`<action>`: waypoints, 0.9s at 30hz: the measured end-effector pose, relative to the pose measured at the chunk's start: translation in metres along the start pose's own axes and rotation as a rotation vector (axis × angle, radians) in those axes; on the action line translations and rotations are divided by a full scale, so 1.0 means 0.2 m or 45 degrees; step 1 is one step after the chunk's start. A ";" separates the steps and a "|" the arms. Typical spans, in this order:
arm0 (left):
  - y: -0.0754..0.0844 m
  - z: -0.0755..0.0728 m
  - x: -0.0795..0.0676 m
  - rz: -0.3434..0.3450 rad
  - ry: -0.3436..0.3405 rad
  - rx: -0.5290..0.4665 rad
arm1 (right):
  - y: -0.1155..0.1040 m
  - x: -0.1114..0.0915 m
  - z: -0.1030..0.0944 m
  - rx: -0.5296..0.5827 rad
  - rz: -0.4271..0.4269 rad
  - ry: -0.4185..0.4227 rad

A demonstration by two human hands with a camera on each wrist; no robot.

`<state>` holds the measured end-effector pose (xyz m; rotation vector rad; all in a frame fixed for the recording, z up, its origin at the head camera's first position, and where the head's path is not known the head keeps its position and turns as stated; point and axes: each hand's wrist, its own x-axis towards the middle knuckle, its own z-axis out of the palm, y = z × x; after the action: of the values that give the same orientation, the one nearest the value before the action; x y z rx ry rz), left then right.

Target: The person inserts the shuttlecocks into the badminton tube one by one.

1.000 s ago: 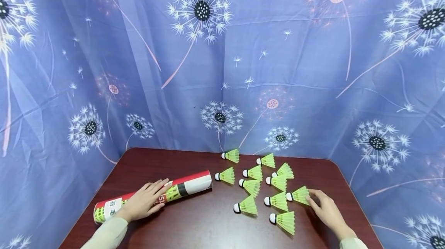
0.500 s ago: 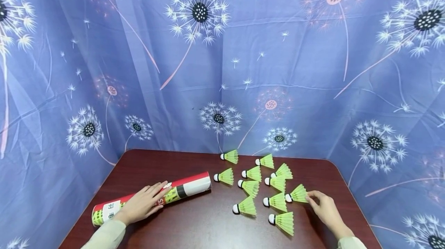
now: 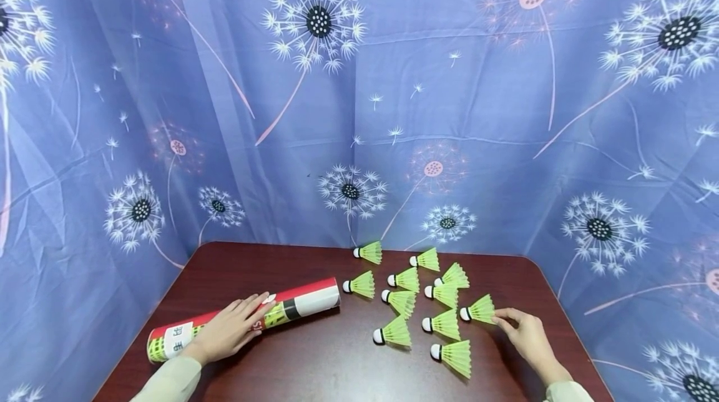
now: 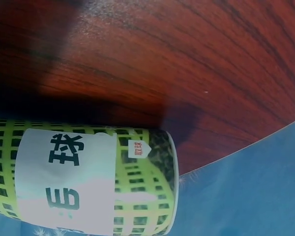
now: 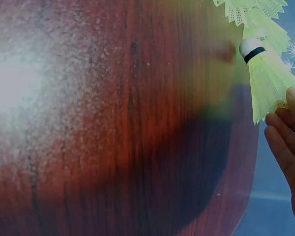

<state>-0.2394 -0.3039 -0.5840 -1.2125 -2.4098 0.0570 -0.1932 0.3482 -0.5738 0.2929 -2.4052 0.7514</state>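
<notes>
My left hand (image 3: 227, 330) rests across the top of a long red, white and yellow-green shuttlecock tube (image 3: 314, 298) lying on its side on the table. Its fingers are laid out nearly straight over the middle of the tube. In the left wrist view one end of the tube (image 4: 66, 179) fills the lower left, with no hand visible. On the right, my right hand (image 3: 530, 341) pinches the skirt edge of a yellow-green shuttlecock (image 3: 479, 310) between thumb and fingers. The right wrist view shows this shuttlecock (image 5: 268, 73), its white cork pointing away from the hand (image 5: 291, 135).
Several other yellow-green shuttlecocks lie loosely in the table's right half, among them a near one (image 3: 456, 357) and a far one (image 3: 369, 253). The dark red wooden table (image 3: 303, 364) has a rounded far edge. A blue dandelion-patterned cloth (image 3: 298, 183) hangs behind and beside it.
The pinched shuttlecock has turned slightly and stands a little farther from its neighbour. My right fingers have closed on its skirt edge. The left hand and tube have hardly moved.
</notes>
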 end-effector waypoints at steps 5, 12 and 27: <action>0.00 0.00 0.00 0.033 0.021 -0.005 | 0.00 0.00 -0.01 0.008 0.029 -0.012; 0.02 -0.01 0.02 0.038 0.032 -0.015 | 0.01 0.01 -0.02 0.018 -0.001 0.075; 0.06 -0.05 0.08 0.079 0.074 -0.054 | -0.04 0.09 -0.06 0.116 -0.010 0.155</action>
<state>-0.2351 -0.2849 -0.5715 -1.2901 -2.3348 -0.0105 -0.1982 0.3474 -0.5520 0.2850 -2.2579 0.8523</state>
